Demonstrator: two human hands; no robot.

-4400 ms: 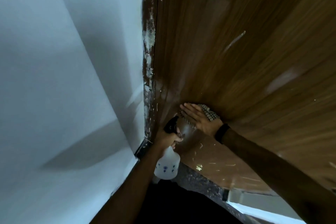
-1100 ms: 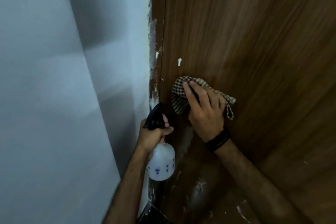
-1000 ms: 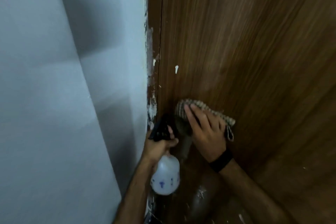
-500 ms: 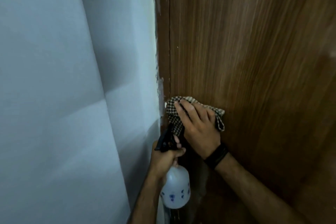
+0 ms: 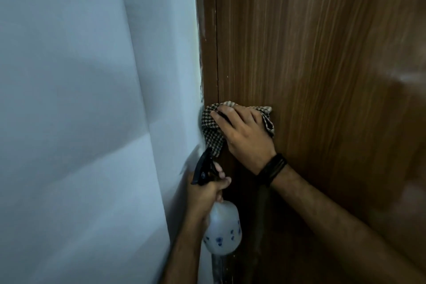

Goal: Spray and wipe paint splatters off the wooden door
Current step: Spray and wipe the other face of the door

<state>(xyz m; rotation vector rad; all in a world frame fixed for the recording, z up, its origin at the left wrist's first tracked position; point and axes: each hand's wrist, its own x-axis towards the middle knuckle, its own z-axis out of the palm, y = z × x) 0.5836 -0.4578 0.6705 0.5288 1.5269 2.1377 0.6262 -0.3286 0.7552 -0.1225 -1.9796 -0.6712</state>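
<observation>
The brown wooden door (image 5: 322, 64) fills the right side of the head view. My right hand (image 5: 244, 134) presses a checked cloth (image 5: 211, 129) flat against the door near its left edge, fingers straight over the fabric. Just below, my left hand (image 5: 205, 193) grips the neck of a white spray bottle (image 5: 222, 228) with a black trigger head (image 5: 202, 168) and small blue marks. A black band circles my right wrist. Faint white paint smears run along the door frame (image 5: 207, 41) above the cloth.
A white wall (image 5: 92, 99) takes up the left half of the view and meets the door frame. A dull sheen shows on the door at the far right.
The view and both hands have moved up the door from its splattered bottom. The cloth has rubbed up and down beside the frame, and the bottle has stayed just below it.
</observation>
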